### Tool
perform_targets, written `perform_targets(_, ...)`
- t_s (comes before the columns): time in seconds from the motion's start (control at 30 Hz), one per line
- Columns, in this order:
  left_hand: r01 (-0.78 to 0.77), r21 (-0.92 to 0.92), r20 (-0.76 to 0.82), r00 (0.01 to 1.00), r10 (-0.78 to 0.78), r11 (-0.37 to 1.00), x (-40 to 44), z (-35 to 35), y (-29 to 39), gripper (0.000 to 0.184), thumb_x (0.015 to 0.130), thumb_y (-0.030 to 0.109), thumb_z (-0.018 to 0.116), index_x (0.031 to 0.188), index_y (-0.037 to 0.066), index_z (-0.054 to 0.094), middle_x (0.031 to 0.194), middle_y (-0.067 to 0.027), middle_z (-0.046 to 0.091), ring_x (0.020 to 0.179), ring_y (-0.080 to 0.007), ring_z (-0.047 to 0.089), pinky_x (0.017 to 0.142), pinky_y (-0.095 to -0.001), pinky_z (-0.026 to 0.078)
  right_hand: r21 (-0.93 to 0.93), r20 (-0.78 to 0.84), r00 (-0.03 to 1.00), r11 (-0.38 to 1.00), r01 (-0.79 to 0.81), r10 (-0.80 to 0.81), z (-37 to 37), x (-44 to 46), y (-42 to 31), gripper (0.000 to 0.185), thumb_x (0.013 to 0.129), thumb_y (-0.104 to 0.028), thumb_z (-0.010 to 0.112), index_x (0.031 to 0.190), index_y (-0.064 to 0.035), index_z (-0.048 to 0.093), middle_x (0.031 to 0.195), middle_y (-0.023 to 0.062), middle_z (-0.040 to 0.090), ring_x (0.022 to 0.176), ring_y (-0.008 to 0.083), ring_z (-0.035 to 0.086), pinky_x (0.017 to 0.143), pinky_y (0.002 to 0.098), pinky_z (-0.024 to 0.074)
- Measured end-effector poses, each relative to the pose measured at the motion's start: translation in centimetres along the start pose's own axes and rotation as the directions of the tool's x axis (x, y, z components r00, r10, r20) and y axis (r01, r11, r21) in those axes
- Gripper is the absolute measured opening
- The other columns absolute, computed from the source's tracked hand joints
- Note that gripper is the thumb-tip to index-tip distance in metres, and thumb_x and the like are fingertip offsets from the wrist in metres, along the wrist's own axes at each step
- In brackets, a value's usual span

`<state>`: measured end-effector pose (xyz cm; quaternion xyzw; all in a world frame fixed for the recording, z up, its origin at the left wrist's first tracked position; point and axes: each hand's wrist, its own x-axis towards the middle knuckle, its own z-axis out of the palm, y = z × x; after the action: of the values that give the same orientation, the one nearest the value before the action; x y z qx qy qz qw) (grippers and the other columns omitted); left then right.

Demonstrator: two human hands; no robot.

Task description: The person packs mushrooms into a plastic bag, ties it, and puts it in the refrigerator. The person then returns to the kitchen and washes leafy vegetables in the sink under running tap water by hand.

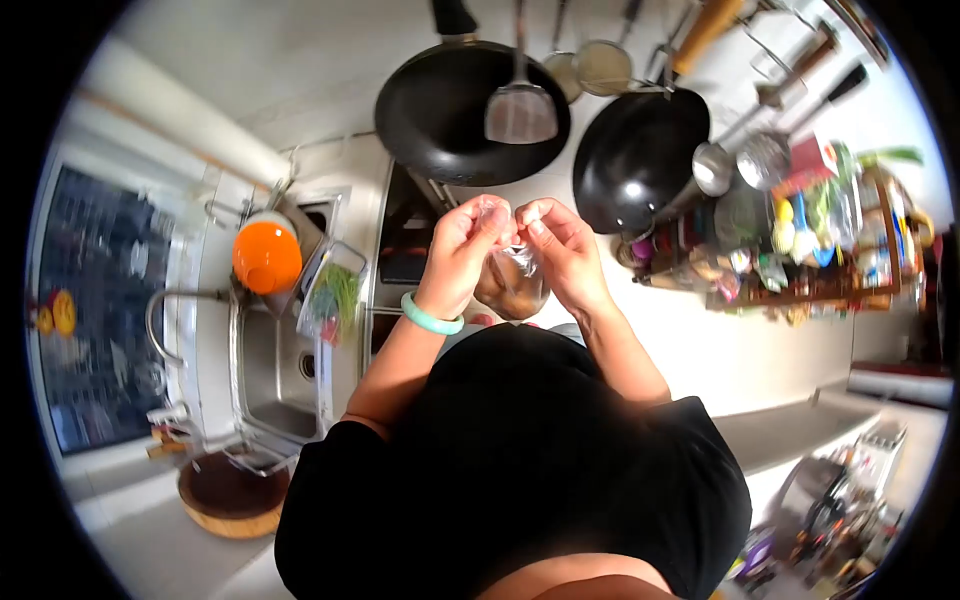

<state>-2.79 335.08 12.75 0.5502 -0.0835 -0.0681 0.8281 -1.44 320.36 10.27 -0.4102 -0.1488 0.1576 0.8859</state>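
Observation:
A clear plastic bag [512, 285] with brownish, rounded contents hangs between my two hands in the middle of the view. My left hand [468, 245], below which a pale green bangle [431, 317] circles the wrist, pinches the bag's gathered top. On the other side of the same top, my right hand [556, 245] has its thumb and fingers closed on the plastic. Both sets of fingertips nearly touch. What the contents are, I cannot make out.
Two black pans [440, 110] [640, 150] and several utensils hang ahead. At left are a sink [280, 370], an orange bowl [267, 257], a tray of greens [335, 300] and a round board [230, 495]. A crowded rack [800, 295] stands at right.

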Motion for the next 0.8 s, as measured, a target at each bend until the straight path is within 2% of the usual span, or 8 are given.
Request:
perform_targets(0.07, 0.069, -0.149, 0.075, 0.995, -0.059, 0.986, -0.1, 1.8, 0.2, 0.029, 0.090, 0.014, 0.051, 0.112, -0.002, 0.044, 0.095, -0.0040, 0.050, 0.086, -0.0099, 0.047, 0.080, -0.0229, 0.038, -0.027, -0.173, 0.975, 0.990, 0.138, -0.141, -0.5, -1.5, 0.0, 0.006, 0.087, -0.004, 0.055, 0.091, -0.0007, 0.056, 0.096, 0.0027, 0.052, 0.089, 0.0091, 0.050, 0.082, 0.0242, 0.0413)
perform_targets(0.17, 0.132, -0.147, 0.294, 0.952, -0.084, 0.980, 1.1, 1.7, -0.2, 0.027, 0.089, 0.012, 0.051, 0.111, -0.002, 0.046, 0.095, -0.0038, 0.051, 0.092, -0.0104, 0.048, 0.085, -0.0234, 0.037, -0.117, -0.217, 0.933, 0.957, 0.266, -0.286, -1.5, -3.4, -1.1, 0.005, 0.080, 0.002, 0.060, 0.084, 0.0025, 0.063, 0.094, 0.0039, 0.053, 0.088, 0.0116, 0.051, 0.082, 0.0249, 0.0410)
perform_targets(0.27, 0.270, -0.075, 0.336, 0.913, -0.231, 0.960, 2.0, 2.2, -1.3, 0.015, 0.086, 0.001, 0.051, 0.100, -0.002, 0.056, 0.092, -0.0039, 0.052, 0.090, -0.0115, 0.051, 0.081, -0.0226, 0.040, -0.228, -0.271, 0.899, 0.930, 0.287, -0.344, -1.3, -5.5, -1.7, 0.006, 0.078, 0.003, 0.061, 0.083, 0.0029, 0.065, 0.092, 0.0042, 0.053, 0.086, 0.0119, 0.051, 0.080, 0.0246, 0.0412)
perform_targets(0.33, -0.018, 0.095, 0.354, 0.935, -0.017, 0.995, 3.2, 2.8, -2.7, 0.013, 0.083, -0.004, 0.052, 0.093, -0.004, 0.060, 0.091, -0.0051, 0.054, 0.087, -0.0113, 0.052, 0.079, -0.0229, 0.041, -0.252, -0.315, 0.890, 0.933, 0.257, -0.330, -0.9, -6.5, -1.8, 0.006, 0.076, 0.004, 0.063, 0.080, 0.0026, 0.067, 0.091, 0.0039, 0.054, 0.083, 0.0110, 0.053, 0.076, 0.0234, 0.0430)
perform_targets(0.43, -0.023, 0.134, 0.473, 0.880, -0.044, 0.991, 4.0, 4.4, -3.0, 0.012, 0.078, -0.010, 0.054, 0.086, -0.005, 0.061, 0.086, -0.0052, 0.058, 0.077, -0.0099, 0.056, 0.070, -0.0212, 0.045, -0.314, -0.424, 0.819, 0.911, 0.267, -0.386, -1.1, -7.8, -0.9, 0.016, 0.071, 0.007, 0.066, 0.086, 0.0024, 0.063, 0.093, 0.0041, 0.053, 0.079, 0.0106, 0.055, 0.074, 0.0225, 0.0462)
perform_targets(0.5, 0.011, 0.237, 0.548, 0.824, -0.143, 0.971, 4.4, 6.2, -2.6, 0.011, 0.079, -0.010, 0.053, 0.083, -0.004, 0.061, 0.075, -0.0040, 0.058, 0.066, -0.0081, 0.057, 0.061, -0.0192, 0.047, -0.125, -0.503, 0.749, 0.893, 0.431, -0.432, -0.9, -8.7, -0.9, 0.031, 0.067, 0.008, 0.070, 0.094, 0.0013, 0.057, 0.097, 0.0051, 0.053, 0.079, 0.0117, 0.058, 0.073, 0.0238, 0.0498)
perform_targets(0.63, 0.182, 0.348, 0.762, 0.517, -0.391, 0.920, 6.2, 7.8, -3.7, 0.040, 0.075, -0.004, 0.063, 0.100, 0.006, 0.033, 0.075, -0.0067, 0.058, 0.062, -0.0075, 0.056, 0.051, -0.0181, 0.044, -0.233, -0.615, 0.661, 0.901, 0.367, -0.429, 0.3, -11.1, -1.2, 0.033, 0.066, 0.007, 0.071, 0.094, 0.0006, 0.055, 0.104, 0.0078, 0.052, 0.087, 0.0155, 0.060, 0.075, 0.0286, 0.0519)
perform_targets(0.8, 0.361, 0.448, 0.835, 0.157, -0.527, 0.818, 7.6, 10.0, -7.0, 0.032, 0.075, -0.002, 0.063, 0.097, 0.004, 0.040, 0.078, -0.0077, 0.060, 0.062, -0.0101, 0.058, 0.055, -0.0193, 0.045, -0.260, -0.717, 0.483, 0.836, 0.483, -0.503, -1.0, -13.9, 0.9, 0.013, 0.069, 0.009, 0.067, 0.075, 0.0037, 0.056, 0.082, 0.0121, 0.059, 0.073, 0.0241, 0.063, 0.071, 0.0370, 0.0532)
